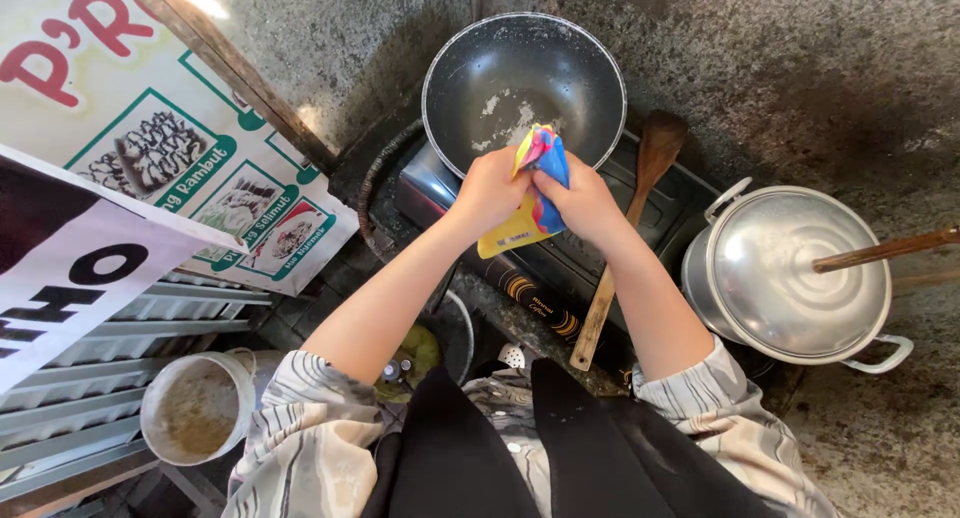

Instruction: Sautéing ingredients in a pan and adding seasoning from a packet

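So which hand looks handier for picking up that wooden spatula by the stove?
Probably the right hand: the wooden spatula lies just beside it. The left hand sits farther over. Both grip the packet above the wok.

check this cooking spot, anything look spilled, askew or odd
Nothing is spilled. The wooden spatula lies loose across the black stove, its handle overhanging the front edge. The dark wok holds only pale residue. Both hands, left hand and right hand, pinch a colourful packet.
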